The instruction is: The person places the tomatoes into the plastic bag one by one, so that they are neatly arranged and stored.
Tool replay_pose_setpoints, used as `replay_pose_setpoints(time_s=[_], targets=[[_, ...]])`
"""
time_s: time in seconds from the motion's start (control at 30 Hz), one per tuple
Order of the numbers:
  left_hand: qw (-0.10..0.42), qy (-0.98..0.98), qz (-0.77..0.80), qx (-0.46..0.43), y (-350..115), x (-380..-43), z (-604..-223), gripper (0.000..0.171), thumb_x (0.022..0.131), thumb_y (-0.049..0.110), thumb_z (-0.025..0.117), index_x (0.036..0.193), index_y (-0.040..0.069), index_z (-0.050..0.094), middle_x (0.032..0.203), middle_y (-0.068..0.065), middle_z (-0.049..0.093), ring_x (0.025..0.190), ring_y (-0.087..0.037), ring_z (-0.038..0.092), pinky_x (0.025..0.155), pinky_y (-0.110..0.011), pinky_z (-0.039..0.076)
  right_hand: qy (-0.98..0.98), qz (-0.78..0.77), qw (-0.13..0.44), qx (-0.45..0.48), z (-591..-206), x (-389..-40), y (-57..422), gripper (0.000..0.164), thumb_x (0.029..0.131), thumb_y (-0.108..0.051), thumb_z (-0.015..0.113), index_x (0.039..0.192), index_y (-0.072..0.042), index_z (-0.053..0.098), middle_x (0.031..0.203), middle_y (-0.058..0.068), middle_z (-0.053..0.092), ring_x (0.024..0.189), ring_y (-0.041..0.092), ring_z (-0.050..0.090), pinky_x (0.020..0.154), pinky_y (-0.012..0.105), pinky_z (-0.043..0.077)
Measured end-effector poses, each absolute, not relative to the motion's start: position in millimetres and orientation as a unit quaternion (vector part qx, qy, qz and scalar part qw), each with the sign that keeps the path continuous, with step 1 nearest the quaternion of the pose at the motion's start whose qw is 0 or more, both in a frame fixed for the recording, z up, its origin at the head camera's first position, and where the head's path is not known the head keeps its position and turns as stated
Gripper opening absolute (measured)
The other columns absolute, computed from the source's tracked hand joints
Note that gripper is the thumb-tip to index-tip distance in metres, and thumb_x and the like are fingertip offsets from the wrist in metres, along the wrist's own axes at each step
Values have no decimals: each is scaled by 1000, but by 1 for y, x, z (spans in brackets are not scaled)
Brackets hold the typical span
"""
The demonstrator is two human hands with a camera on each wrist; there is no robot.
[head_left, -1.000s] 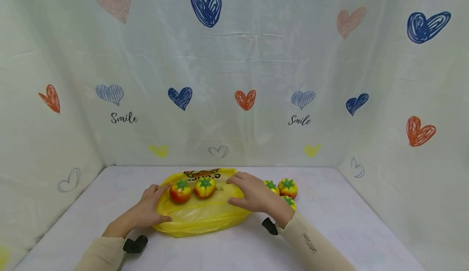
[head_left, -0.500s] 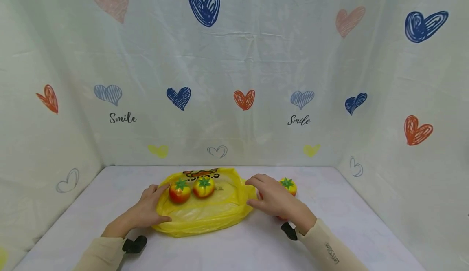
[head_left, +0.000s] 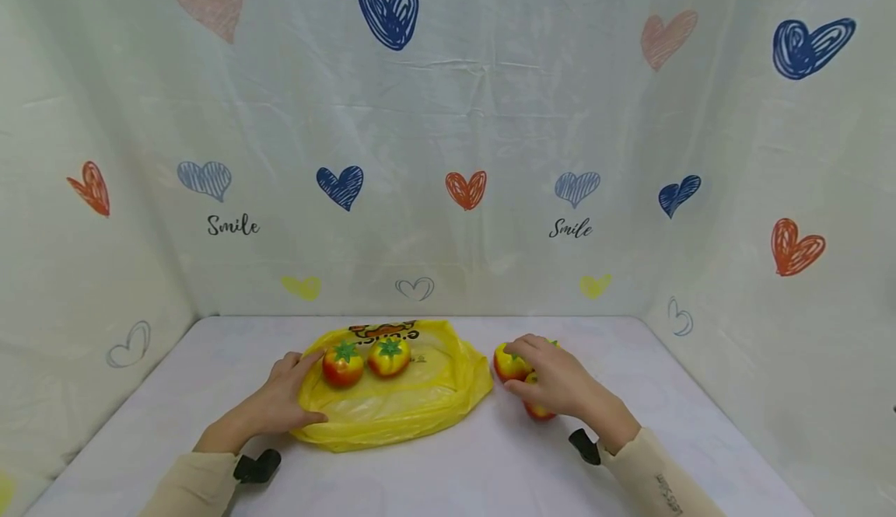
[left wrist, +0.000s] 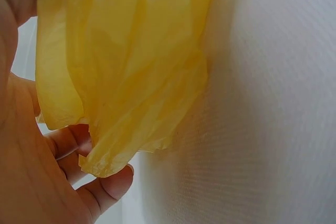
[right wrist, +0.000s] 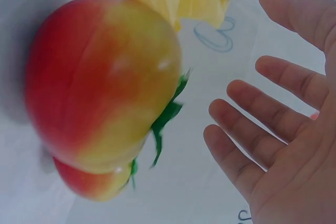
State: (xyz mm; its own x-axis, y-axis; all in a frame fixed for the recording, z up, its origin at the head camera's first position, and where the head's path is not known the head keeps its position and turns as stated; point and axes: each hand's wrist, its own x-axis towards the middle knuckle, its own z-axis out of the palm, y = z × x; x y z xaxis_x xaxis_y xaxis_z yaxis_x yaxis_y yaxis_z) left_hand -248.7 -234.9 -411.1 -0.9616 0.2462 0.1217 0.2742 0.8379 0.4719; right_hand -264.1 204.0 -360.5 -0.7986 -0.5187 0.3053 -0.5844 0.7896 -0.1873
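Note:
A yellow plastic bag (head_left: 392, 433) lies spread on the table, with two red-and-yellow tomatoes, one at left (head_left: 343, 366) and one beside it (head_left: 389, 358), resting on it. My left hand (head_left: 274, 402) holds the bag's left edge, its thumb over the plastic; fingers (left wrist: 113, 182) curl around the film in the left wrist view. My right hand (head_left: 560, 381) hovers over a group of tomatoes right of the bag, partly hiding them: one (head_left: 509, 363) by the fingertips and one (head_left: 539, 410) under the thumb. Its fingers (right wrist: 252, 129) are spread, apart from the near tomato (right wrist: 100, 82) in the right wrist view.
The white table (head_left: 448, 478) carries the bag and tomatoes. A white curtain (head_left: 518, 260) printed with hearts and "Smile" stands behind and at both sides. A black wrist camera mount (head_left: 257, 466) sits at the left wrist, another (head_left: 585, 447) at the right.
My right hand has moved right, from above the bag's right side to the separate tomatoes. The bag's right end, hidden by that hand before, now shows. My left hand stays in place.

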Motion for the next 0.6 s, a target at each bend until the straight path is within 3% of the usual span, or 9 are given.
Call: replay_pose_setpoints(time_s=[0.33, 0.6], targets=[[31, -957, -252, -140, -235, -248, -410, 99, 64, 35, 85, 143, 2, 35, 122, -19, 37, 111, -37, 36, 93, -58, 39, -953, 144, 97, 249, -367, -262, 224, 49, 80, -36, 75, 122, -15, 61, 118, -2, 58, 109, 19, 53, 95, 45, 45], [39, -958, -248, -140, -236, -247, -412, 99, 64, 37, 85, 142, 0, 36, 123, -21, 38, 111, -37, 37, 91, -57, 40, -959, 135, 85, 236, -376, -259, 232, 50, 81, -39, 75, 123, -17, 61, 128, 2, 55, 118, 24, 51, 97, 49, 43]])
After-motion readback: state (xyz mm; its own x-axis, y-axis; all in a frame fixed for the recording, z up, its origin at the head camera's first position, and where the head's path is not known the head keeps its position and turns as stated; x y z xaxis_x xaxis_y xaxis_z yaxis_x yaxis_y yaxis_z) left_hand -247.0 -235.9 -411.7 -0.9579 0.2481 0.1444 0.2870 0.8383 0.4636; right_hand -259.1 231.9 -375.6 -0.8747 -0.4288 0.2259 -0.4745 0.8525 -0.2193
